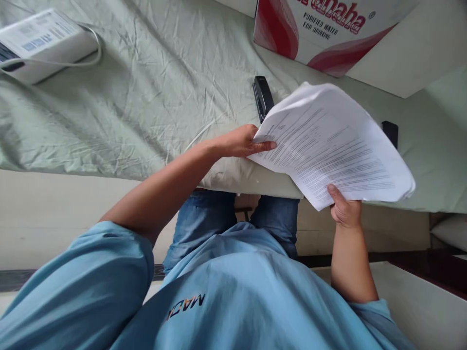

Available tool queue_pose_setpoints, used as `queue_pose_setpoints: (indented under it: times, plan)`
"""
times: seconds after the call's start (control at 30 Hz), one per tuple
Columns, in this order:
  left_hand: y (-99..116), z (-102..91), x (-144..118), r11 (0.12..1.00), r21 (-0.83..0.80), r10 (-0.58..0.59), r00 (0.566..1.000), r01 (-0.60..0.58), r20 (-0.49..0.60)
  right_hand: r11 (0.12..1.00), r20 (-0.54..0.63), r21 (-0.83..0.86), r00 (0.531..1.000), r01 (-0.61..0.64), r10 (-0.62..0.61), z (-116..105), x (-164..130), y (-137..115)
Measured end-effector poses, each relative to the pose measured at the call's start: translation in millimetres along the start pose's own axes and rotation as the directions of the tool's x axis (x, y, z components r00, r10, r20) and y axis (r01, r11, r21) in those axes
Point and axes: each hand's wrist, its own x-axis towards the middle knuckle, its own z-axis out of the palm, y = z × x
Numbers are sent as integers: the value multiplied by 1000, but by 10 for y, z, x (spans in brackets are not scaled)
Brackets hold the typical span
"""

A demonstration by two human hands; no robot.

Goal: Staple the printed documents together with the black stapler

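Observation:
A sheaf of printed papers (339,141) is held up over the front edge of the table, bent and tilted. My left hand (248,142) grips its left corner, thumb on top and fingers hidden beneath. Near the lower edge my right hand (345,206) is closed on the same papers, thumb on the printed side. Just behind the left corner stands a black stapler (263,95), its near end covered by the sheets. Right of the papers a dark object (390,132) shows only in part; I cannot tell what it is.
A pale green cloth (146,87) covers the table. A red and white water carton (324,34) stands at the back right. At the far left lies a white box-shaped thing (62,43) with a label and a white cable (97,48).

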Motion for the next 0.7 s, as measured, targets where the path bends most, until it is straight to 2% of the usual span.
queue_pose_setpoints:
  times: [0.07, 0.13, 0.23, 0.37, 0.47, 0.53, 0.63, 0.7]
  plan:
    - [48, 0, 56, 996, -26, -82, 989, 86, 123, 990, -5, 57, 992, -125, 126, 13, -83, -35]
    - [76, -10, 102, 985, -39, -156, 964, 168, 213, 958, 16, 98, 963, -271, 271, 32, -188, -64]
    - [39, -18, 124, 982, -52, -166, 960, 182, 228, 898, 10, 155, 909, -413, 417, 68, -345, -92]
    - [-86, 6, 72, 980, -177, -80, 994, 93, 80, 815, -61, 236, 829, -529, 555, 116, -491, -98]
    - [-125, 42, 30, 953, -289, -95, 995, 87, -12, 764, -118, 283, 769, -580, 628, 160, -546, -90]
    - [-120, 70, 16, 946, -312, -115, 991, 89, -63, 757, -154, 309, 756, -575, 637, 196, -563, -90]
    - [-123, 103, 14, 968, -235, -139, 963, 84, -229, 763, -179, 331, 757, -555, 629, 258, -576, -107]
    - [-159, 114, 21, 983, -158, -150, 912, 96, -382, 762, -172, 338, 760, -551, 626, 307, -584, -127]
